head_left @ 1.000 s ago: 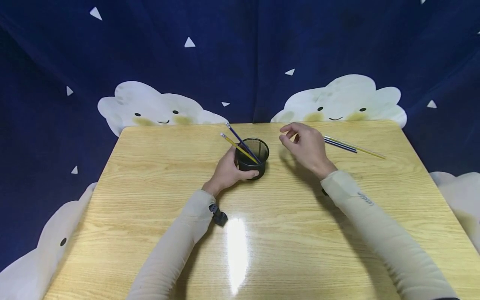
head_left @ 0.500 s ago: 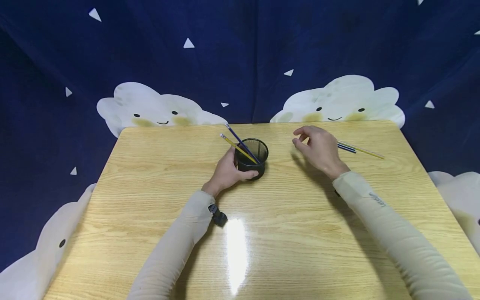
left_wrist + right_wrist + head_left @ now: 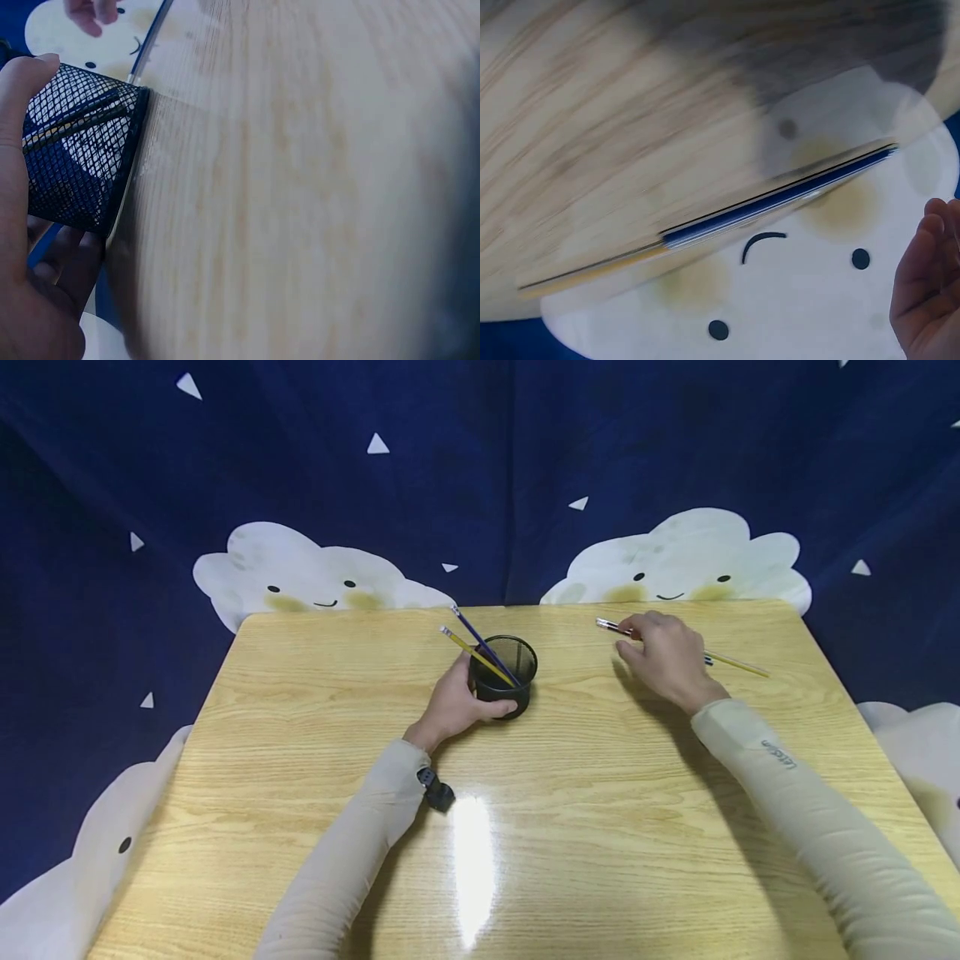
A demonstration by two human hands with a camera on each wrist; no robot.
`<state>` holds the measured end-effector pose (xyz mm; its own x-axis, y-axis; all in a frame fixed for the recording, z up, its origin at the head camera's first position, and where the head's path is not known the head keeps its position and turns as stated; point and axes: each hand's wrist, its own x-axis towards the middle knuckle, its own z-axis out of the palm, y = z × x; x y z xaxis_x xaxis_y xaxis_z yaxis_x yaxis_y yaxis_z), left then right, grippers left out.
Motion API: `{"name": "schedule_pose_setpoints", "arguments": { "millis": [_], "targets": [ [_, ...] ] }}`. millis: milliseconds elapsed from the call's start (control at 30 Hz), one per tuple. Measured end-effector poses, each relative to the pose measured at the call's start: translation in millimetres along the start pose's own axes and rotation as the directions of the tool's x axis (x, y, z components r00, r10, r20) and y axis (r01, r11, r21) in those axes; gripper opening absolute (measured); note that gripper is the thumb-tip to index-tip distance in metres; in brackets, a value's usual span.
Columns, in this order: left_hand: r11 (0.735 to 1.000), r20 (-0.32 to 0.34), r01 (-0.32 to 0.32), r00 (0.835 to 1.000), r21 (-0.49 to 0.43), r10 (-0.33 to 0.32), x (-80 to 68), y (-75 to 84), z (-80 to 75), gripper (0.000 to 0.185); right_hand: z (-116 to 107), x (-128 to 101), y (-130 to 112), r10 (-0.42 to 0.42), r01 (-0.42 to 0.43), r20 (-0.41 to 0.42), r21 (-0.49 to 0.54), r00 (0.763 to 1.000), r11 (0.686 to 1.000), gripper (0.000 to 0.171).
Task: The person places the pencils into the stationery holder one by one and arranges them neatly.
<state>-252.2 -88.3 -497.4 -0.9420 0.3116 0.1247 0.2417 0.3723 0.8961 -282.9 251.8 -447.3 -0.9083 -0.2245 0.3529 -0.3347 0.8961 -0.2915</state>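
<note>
My left hand [image 3: 453, 702] grips a black mesh pen cup [image 3: 504, 677] near the table's middle; the left wrist view shows the cup [image 3: 75, 157] with my thumb along its side. A yellow pencil [image 3: 472, 652] and a blue pencil [image 3: 471, 628] lean out of the cup to the left. At the back right my right hand [image 3: 667, 656] lies with its fingers curled over a dark pencil [image 3: 611, 627], whose end sticks out to the left. A yellow pencil [image 3: 738, 665] lies on the table just right of that hand. The blurred right wrist view shows a blue pencil [image 3: 780, 199].
The light wooden table [image 3: 600, 827] has a glossy glare patch at the front centre. A dark blue cloth with white clouds [image 3: 682, 560] hangs right behind the table's back edge. A small black device [image 3: 437, 793] is strapped under my left wrist.
My right hand has moved right and away from the cup, onto the pencils lying at the back right, and now has one in its fingers. The left hand and cup have stayed still.
</note>
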Motion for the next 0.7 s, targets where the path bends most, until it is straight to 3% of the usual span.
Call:
{"name": "schedule_pose_setpoints", "arguments": {
  "millis": [300,700],
  "targets": [
    [1.0,-0.004,-0.003,1.0,0.019,0.003,0.8,0.1,-1.1,0.085,-3.1,-2.3,24.1,-0.035,0.033,-0.014,-0.075,0.999,0.997,0.021],
    [1.0,0.004,-0.007,1.0,0.003,0.007,0.6,-0.1,0.1,0.085,0.9,-4.0,40.3,0.0,0.008,0.054,-0.139,0.999,0.99,0.021]
  ]
}}
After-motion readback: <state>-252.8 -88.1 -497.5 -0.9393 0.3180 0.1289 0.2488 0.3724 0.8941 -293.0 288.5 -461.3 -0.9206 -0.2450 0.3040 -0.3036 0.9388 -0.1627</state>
